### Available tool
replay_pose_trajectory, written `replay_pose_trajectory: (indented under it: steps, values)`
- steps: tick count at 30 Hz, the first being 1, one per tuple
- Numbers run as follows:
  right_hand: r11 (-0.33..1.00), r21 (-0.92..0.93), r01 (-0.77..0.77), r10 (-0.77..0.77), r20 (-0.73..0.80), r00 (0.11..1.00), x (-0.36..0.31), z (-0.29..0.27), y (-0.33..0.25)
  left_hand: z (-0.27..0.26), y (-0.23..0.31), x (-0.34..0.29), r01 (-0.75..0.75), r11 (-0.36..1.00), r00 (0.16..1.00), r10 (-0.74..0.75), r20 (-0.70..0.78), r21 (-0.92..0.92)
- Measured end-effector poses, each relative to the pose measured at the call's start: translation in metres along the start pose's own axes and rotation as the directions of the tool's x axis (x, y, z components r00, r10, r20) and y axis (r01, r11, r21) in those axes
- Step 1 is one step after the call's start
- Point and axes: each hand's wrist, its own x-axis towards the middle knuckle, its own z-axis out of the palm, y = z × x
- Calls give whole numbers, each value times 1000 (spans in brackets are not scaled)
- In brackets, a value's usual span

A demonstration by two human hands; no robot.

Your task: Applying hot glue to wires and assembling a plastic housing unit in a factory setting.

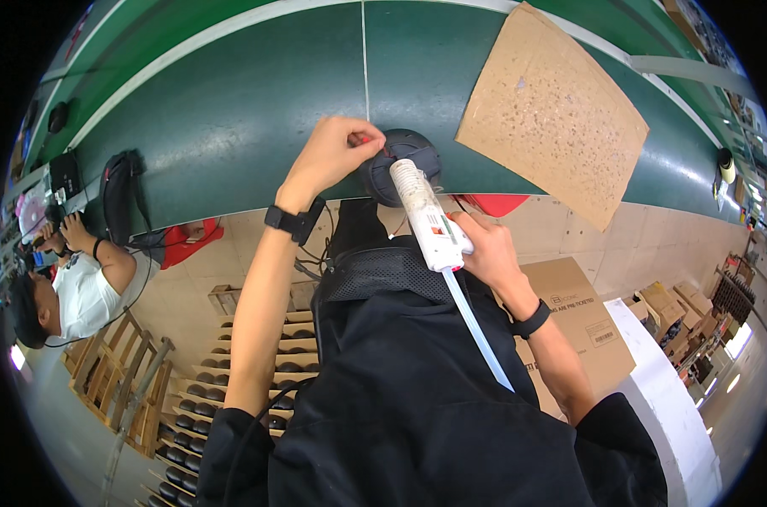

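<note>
A white hot glue gun [430, 221], its front half smudged brown, is gripped in my right hand [490, 247]. From its rear trails a long translucent glue stick [478, 332] toward my lap. The nozzle end lies over a black round part [415, 145] at the near edge of the green table. My left hand [334, 154] is closed at that part's left side, thumb and finger pinched on a small red piece [363, 138] too small to make out fully. The glue gun hides some of the round part.
A tan board [561, 110] speckled with glue spots overhangs the table [256, 101] at right. Cardboard boxes [582, 325] stand below on the right; racks of black rounded parts [185, 448] are at lower left. Another person [92, 283] sits left beside a black bag [123, 198].
</note>
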Motion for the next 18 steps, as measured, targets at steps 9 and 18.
replay_pose_trajectory:
  steps: [9,18]
  values:
    - [1000,18,11,-11,3,1000,7,-6,4,-3,-5,-25,0,1000,982,-6,187,29]
    - [1000,23,18,-18,6,1000,8,-10,2,-7,-8,-25,22,999,988,-28,153,36]
